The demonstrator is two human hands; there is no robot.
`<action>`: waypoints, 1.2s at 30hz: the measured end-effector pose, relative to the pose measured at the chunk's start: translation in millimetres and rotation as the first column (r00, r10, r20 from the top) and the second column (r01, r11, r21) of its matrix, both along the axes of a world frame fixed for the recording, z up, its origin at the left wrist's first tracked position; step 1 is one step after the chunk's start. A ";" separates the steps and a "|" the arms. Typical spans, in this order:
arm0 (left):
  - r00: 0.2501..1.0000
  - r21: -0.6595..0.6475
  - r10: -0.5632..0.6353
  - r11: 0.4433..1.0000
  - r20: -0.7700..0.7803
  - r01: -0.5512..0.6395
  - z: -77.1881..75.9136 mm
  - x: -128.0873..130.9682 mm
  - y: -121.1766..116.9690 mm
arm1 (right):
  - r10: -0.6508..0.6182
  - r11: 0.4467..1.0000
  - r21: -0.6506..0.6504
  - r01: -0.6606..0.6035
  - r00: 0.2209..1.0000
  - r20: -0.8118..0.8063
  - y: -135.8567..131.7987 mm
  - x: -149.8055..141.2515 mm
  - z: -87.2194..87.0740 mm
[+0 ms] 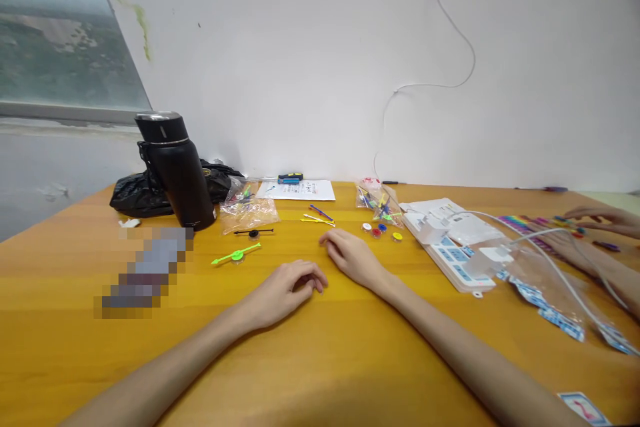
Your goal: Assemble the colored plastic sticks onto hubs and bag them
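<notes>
Green arrow (237, 255) — beyond left grip (290, 288), apart

phone-like object (147, 271): pixelated | window (65, 33): cut off, left edge

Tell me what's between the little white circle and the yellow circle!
A red disc and a blue disc lie between the white disc and the yellow disc in the head view.
</notes>
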State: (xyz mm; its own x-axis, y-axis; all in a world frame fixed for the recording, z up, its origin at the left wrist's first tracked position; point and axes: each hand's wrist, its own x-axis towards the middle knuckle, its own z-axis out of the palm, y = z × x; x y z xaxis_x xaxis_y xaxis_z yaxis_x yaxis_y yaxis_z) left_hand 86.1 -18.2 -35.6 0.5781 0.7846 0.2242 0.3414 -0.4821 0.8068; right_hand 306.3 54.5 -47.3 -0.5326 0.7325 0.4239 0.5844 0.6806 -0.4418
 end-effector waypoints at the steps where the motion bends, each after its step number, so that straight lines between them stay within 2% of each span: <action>1: 1.000 -0.006 0.002 1.000 -0.001 -0.002 0.4 0.2 0.3 | -0.052 0.997 0.061 0.050 0.998 0.039 -2.2 16.6 1.7; 3: 1.000 -0.024 0.006 1.000 0.004 -0.006 1.5 0.4 0.6 | -0.221 0.964 0.170 0.206 0.973 0.071 -1.4 43.5 3.8; 6: 1.000 -0.048 0.016 0.999 0.007 -0.016 3.0 0.5 0.3 | -0.469 0.853 0.285 0.436 0.881 0.055 8.4 66.4 3.1; 8: 1.000 -0.051 0.026 0.998 0.000 -0.026 3.7 0.5 -0.1 | -0.550 0.799 0.327 0.505 0.833 0.058 15.7 72.5 0.6; 10: 1.000 -0.046 0.030 0.998 -0.008 -0.030 4.2 0.7 -0.7 | -0.566 0.792 0.342 0.506 0.819 0.099 20.7 74.6 -2.6; 13: 1.000 -0.042 0.028 0.999 -0.008 -0.029 5.1 1.3 -1.6 | -0.542 0.816 0.335 0.470 0.824 0.165 23.2 75.1 -5.5; 16: 0.999 -0.059 0.031 0.998 0.017 -0.030 4.8 1.7 -1.1 | -0.475 0.856 0.296 0.424 0.871 0.125 19.4 71.2 -1.0; 19: 0.993 -0.106 0.066 0.993 0.094 -0.056 1.8 0.9 2.0 | -0.293 0.938 0.187 0.291 0.956 -0.017 5.3 54.6 9.2; 22: 0.962 -0.210 0.121 0.975 0.244 -0.069 -1.8 -0.5 6.3 | -0.109 0.991 0.051 0.120 0.977 -0.185 -18.5 24.9 17.2; 25: 0.940 -0.297 0.128 0.954 0.317 -0.030 -3.1 -1.6 9.4 | 0.079 0.994 -0.047 -0.095 0.962 -0.263 -40.8 -3.2 19.5; 27: 0.939 -0.310 0.131 0.950 0.317 -0.028 -3.2 -1.9 10.9 | 0.177 0.969 -0.116 -0.217 0.942 -0.284 -49.1 -13.2 19.4; 29: 0.930 -0.310 0.153 0.950 0.335 -0.045 -3.6 -1.7 12.5 | 0.220 0.937 -0.198 -0.288 0.926 -0.307 -50.1 -14.7 19.0; 31: 0.912 -0.321 0.170 0.946 0.372 -0.046 -4.4 -1.0 14.3 | 0.188 0.934 -0.235 -0.269 0.929 -0.318 -44.1 -9.4 17.3; 32: 0.904 -0.330 0.174 0.943 0.391 -0.039 -4.9 -0.5 15.1 | 0.144 0.951 -0.221 -0.217 0.942 -0.304 -39.0 -5.0 15.6; 34: 0.890 -0.356 0.190 0.934 0.414 -0.035 -5.9 0.4 16.5 | 0.026 0.989 -0.137 -0.059 0.973 -0.231 -26.2 5.3 10.2; 36: 0.875 -0.388 0.225 0.920 0.428 -0.046 -6.9 0.6 17.8 | -0.078 0.996 -0.042 0.074 0.990 -0.117 -13.1 15.3 3.0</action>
State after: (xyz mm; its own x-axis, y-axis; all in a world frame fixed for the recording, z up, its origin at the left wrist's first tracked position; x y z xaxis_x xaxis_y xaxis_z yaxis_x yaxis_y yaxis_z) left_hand 86.7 -0.4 -42.6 0.3618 0.9238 0.1257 -0.0672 -0.1087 0.9918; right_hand 321.6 41.4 -44.3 -0.4223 0.7857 0.4521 0.5760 0.6177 -0.5354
